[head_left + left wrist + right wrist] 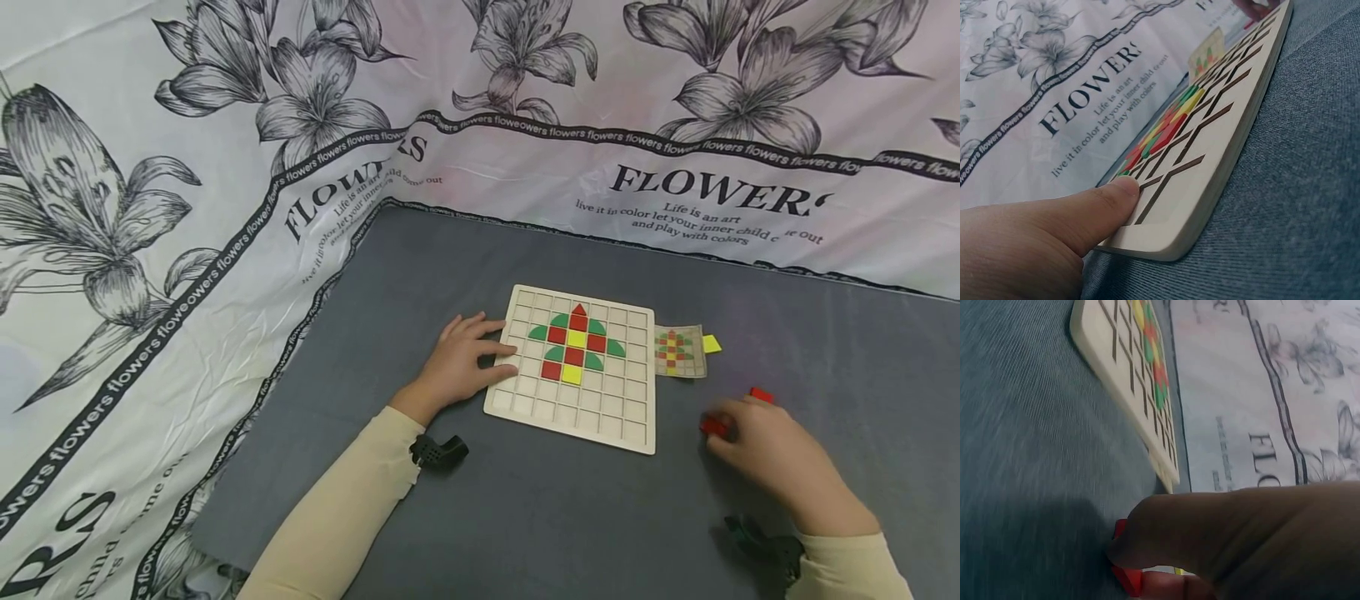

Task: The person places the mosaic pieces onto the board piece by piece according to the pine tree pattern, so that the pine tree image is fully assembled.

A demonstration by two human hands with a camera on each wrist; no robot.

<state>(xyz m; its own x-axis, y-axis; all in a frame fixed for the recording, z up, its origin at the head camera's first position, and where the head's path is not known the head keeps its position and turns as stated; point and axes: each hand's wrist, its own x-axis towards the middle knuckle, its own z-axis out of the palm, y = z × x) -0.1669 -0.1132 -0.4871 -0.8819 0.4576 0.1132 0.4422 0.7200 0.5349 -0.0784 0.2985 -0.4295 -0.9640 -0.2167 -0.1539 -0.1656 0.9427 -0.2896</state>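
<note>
A pale wooden grid board (592, 417) lies on the grey cloth, bearing red and yellow squares, green curved tiles and a red triangle (578, 310) in a symmetrical pattern. At its left edge my left hand (459, 362) rests with fingers spread; in the left wrist view the thumb (1100, 203) lies on a corner of the board. Right of the board, my right hand (783, 458) pinches a red tile (712, 427) just over the cloth. In the right wrist view the thumb partly covers this red tile (1129, 580), so its full shape is hidden.
A small pattern card (696, 360) sits against the board's right edge, showing a similar coloured design. Beyond it a yellow piece (712, 343) pokes out. Another red piece (762, 395) shows behind my right hand. Flower-printed cloth (510, 167) hangs behind and at the left.
</note>
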